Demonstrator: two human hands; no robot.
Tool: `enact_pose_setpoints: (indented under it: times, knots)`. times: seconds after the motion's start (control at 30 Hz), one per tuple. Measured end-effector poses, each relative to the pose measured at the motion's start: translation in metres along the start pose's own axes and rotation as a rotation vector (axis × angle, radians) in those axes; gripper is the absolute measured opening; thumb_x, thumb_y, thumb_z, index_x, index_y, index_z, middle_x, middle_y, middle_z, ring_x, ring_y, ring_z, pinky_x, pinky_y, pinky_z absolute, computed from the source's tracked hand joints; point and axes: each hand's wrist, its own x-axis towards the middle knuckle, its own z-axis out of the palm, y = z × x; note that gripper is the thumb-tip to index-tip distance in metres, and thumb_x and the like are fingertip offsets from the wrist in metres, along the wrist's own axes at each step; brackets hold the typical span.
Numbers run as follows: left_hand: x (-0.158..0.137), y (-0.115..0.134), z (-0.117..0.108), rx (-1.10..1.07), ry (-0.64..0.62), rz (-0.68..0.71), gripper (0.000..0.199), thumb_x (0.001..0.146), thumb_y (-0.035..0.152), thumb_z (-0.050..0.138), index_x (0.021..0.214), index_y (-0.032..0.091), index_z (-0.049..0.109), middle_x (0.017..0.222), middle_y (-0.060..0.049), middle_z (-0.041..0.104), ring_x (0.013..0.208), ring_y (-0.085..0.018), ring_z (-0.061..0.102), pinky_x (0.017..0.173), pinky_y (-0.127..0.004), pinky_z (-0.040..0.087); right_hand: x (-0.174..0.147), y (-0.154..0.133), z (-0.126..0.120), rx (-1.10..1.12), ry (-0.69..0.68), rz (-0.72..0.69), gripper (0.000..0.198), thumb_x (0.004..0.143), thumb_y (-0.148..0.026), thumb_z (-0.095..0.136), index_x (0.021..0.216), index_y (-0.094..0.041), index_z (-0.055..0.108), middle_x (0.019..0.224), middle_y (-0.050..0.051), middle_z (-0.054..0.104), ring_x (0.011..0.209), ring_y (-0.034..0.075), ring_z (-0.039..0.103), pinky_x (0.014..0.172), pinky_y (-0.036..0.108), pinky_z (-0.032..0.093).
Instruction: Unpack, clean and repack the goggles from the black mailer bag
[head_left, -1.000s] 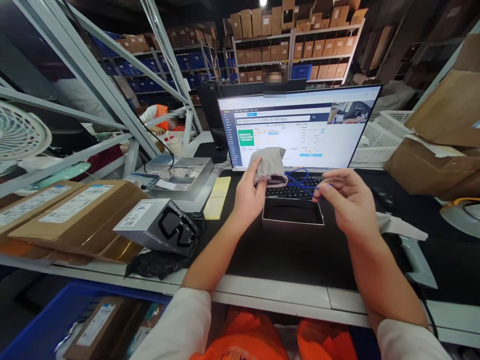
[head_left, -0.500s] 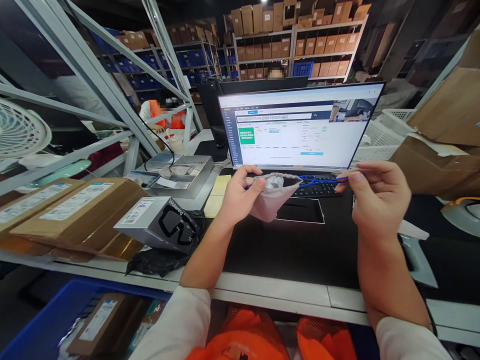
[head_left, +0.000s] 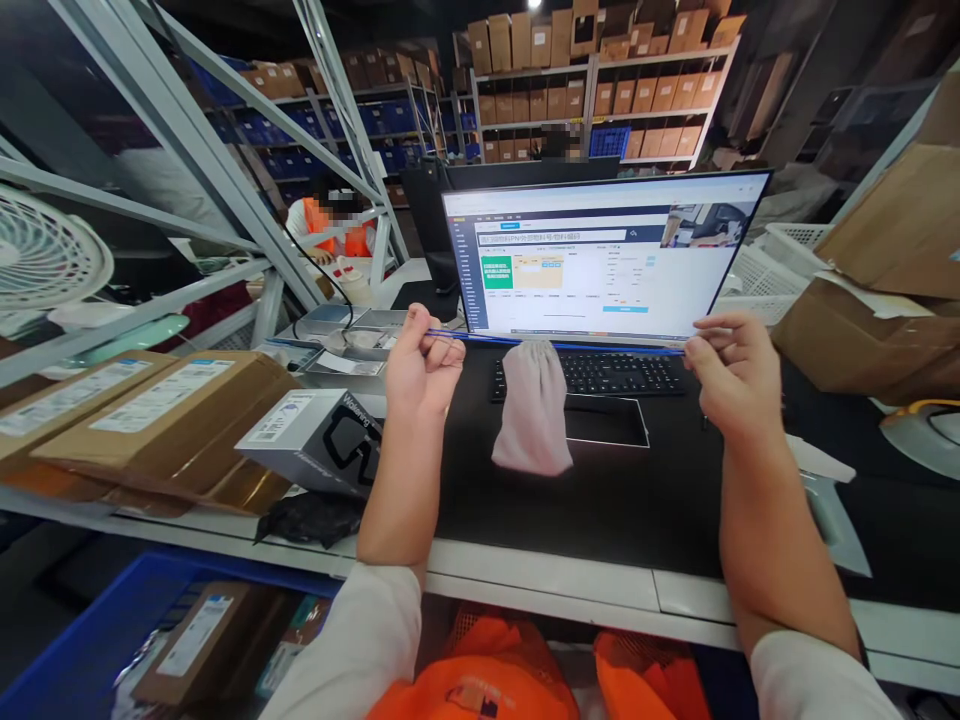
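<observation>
A light grey drawstring pouch hangs between my hands, its mouth gathered shut. Its blue drawstring is stretched taut out to both sides. My left hand is closed on one end of the string. At the other end, my right hand pinches the string between thumb and fingers. Just behind the pouch lies a shallow black open box or tray with a pale rim. What the pouch contains is hidden.
A monitor and black keyboard stand behind the pouch. At left are a grey goggles box, cardboard cartons and a fan. A blue bin sits below the table edge. Another person sits beyond the metal frame.
My left hand has let go of the pouch's rim and moved left, holding the string. The pouch's open mouth has been drawn closed, and it now hangs from the taut string.
</observation>
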Motion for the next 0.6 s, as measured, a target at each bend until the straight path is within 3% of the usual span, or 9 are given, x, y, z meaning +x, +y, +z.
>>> enact_pose_setpoints:
  times: [0.13,0.27,0.4,0.6]
  knots:
    - [0.006,0.017,-0.009,-0.045,0.057,0.106,0.045,0.109,0.013,0.038,0.065,0.019,0.033,0.049,0.011,0.021,0.033,-0.004,0.012,0.041,-0.019,0.023,-0.001,0.003,0.014,0.088,-0.102,0.045,0.021,0.086,-0.031,0.071,0.100,-0.022,0.058,0.070,-0.004,0.059,0.061,0.013,0.059,0.056,0.025,0.045]
    - [0.004,0.029,-0.017,-0.033,0.009,0.225,0.050,0.110,0.015,0.036,0.061,0.019,0.028,0.050,0.010,0.017,0.036,-0.005,0.010,0.041,-0.019,0.023,-0.004,-0.002,0.025,0.177,-0.155,0.064,0.020,0.087,-0.030,0.071,0.097,-0.022,0.056,0.066,-0.004,0.059,0.058,0.012,0.055,0.054,0.024,0.042]
    - [-0.005,0.032,-0.016,0.061,-0.128,0.275,0.045,0.107,0.019,0.051,0.063,0.018,0.039,0.053,0.010,0.018,0.039,-0.006,0.009,0.043,-0.018,0.027,-0.007,-0.004,0.022,0.140,-0.220,0.105,0.017,0.090,-0.032,0.070,0.098,-0.020,0.060,0.065,-0.003,0.060,0.057,0.012,0.055,0.053,0.023,0.040]
    - [-0.028,0.037,-0.007,0.068,-0.246,0.229,0.016,0.095,0.018,0.072,0.084,0.023,0.061,0.056,0.011,0.021,0.040,-0.004,0.014,0.046,-0.017,0.033,-0.015,-0.016,0.025,-0.077,-0.415,0.116,0.011,0.096,-0.029,0.061,0.097,-0.020,0.067,0.070,-0.001,0.064,0.061,0.013,0.059,0.059,0.026,0.046]
